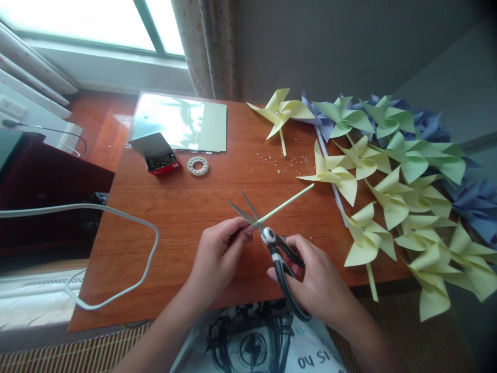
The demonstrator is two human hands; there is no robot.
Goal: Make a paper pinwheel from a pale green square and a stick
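In my right hand [310,269] is a pair of scissors [272,239] with black and white handles, its blades parted and pointing up and to the left. My left hand [223,248] pinches the near end of a thin pale yellow-green paper stick [289,201]. That end lies at the base of the scissor blades, and the stick slants up to the right above the table. Whether the blades touch the stick's end is partly hidden by my fingertips.
Yellow, green and purple paper pinwheels [413,160] crowd the right side of the wooden table [174,248]. Small paper scraps [283,166] lie near one yellow pinwheel [280,111]. A tape roll [198,166], a red box [165,165] and a sheet pack [215,127] sit back left. A white cable [145,274] loops left.
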